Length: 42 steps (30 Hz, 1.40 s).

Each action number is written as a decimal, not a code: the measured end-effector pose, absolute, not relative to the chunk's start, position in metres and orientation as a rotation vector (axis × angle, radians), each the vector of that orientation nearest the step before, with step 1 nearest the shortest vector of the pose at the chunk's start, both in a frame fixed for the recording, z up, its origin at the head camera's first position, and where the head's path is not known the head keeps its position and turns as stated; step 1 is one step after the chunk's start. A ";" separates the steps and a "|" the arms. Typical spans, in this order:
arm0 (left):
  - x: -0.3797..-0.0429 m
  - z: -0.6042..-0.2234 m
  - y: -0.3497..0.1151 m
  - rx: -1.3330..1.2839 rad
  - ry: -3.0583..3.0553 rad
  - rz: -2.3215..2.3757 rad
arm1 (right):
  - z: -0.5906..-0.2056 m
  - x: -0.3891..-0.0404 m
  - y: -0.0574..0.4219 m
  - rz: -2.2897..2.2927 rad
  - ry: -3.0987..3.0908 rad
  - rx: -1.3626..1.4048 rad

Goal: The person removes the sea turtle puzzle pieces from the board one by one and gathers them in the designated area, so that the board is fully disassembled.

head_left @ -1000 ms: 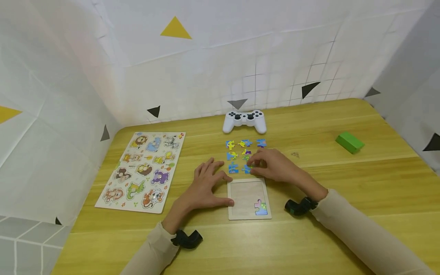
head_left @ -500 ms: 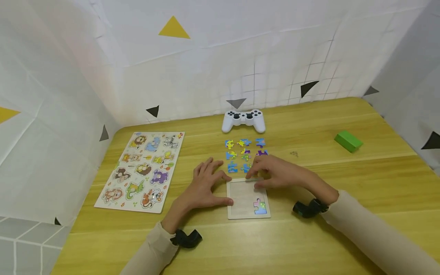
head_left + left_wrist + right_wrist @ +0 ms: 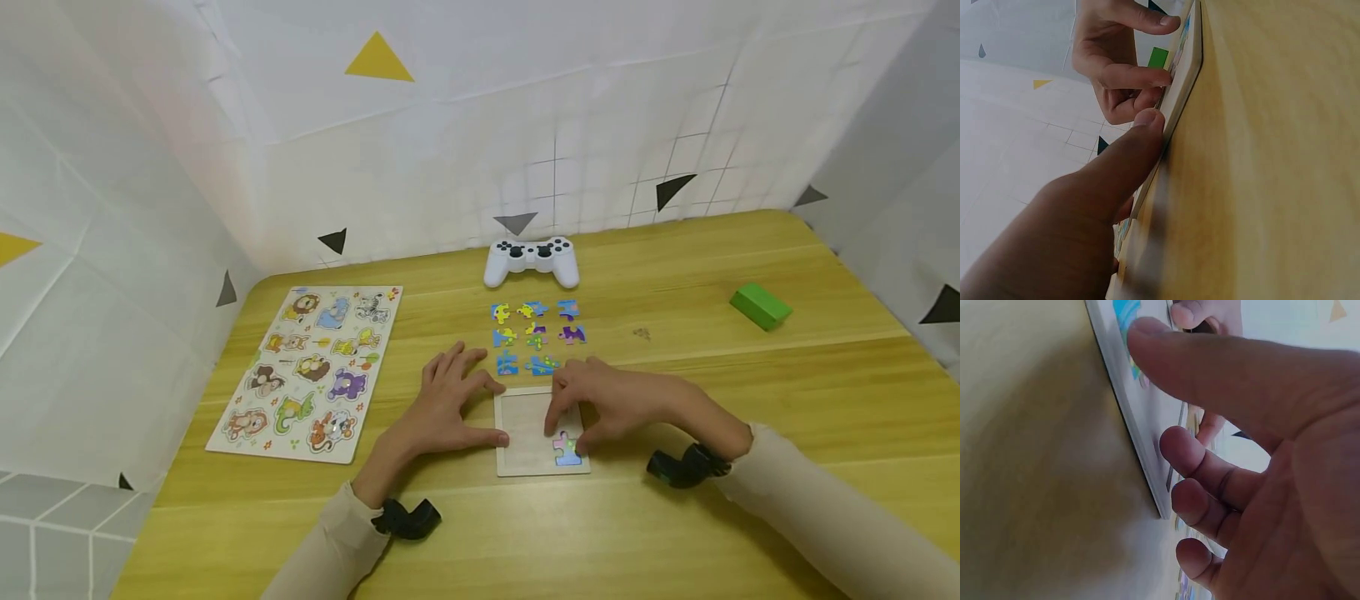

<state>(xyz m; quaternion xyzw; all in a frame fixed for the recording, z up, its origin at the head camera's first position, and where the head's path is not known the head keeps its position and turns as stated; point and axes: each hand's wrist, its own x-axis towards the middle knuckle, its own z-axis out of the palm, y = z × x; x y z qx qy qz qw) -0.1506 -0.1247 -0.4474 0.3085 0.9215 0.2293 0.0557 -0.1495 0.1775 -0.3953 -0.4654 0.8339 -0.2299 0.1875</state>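
A square wooden puzzle tray (image 3: 525,469) lies on the table, with one pink, blue and green puzzle piece (image 3: 567,457) in its lower right corner. My left hand (image 3: 446,412) steadies the tray: its thumb touches the left rim and the index fingertip is at the top left corner. Over the tray's right side is my right hand (image 3: 611,400), thumb and index apart on either side of the piece, nothing held between them. In the right wrist view the thumb (image 3: 1222,372) overlaps the piece. Beyond the tray several loose puzzle pieces (image 3: 507,364) lie in rows.
At the left lies an animal peg board (image 3: 330,367). A white game controller (image 3: 532,258) stands behind the loose pieces. Toward the right is a green block (image 3: 761,306). White patterned sheets (image 3: 465,150) enclose the table's back and sides.
My right hand has moved from the loose pieces toward me, over the tray and its piece. My left hand stays at the tray's left edge.
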 end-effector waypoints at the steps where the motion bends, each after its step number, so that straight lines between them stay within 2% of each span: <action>1: -0.151 -0.448 -0.125 0.936 2.797 0.696 | -0.396 -0.149 0.177 -0.639 2.344 -1.304; 42: -0.151 -0.447 -0.125 0.933 2.780 0.732 | -0.399 -0.136 0.171 -0.653 2.332 -1.318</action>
